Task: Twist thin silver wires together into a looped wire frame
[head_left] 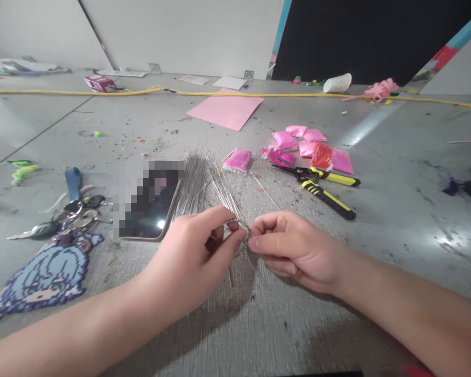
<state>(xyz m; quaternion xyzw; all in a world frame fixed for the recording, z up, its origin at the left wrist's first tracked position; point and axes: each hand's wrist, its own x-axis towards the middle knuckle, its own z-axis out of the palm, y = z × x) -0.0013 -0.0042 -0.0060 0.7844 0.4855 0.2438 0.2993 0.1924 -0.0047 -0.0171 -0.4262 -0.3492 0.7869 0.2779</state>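
Several thin silver wires (224,191) fan upward from between my hands. My left hand (208,243) pinches their lower ends between thumb and index finger. Just to its right, my right hand (284,246) is closed, thumb against index finger, at the same wire ends. The fingertips of both hands nearly touch, and the small part between them is hard to make out. A thicker pile of similar wires (190,183) lies beyond my left hand, beside a phone (153,201). Behind the held wires rests a pink packet (238,160).
Black and yellow pliers (325,196) lie at the right, near pink and red packets (284,140). Keys (80,217) with a blue pixel-patterned charm (47,272) are at the left. A yellow cord (220,95) crosses behind a pink sheet (227,111). A paper cup (337,83) lies tipped over.
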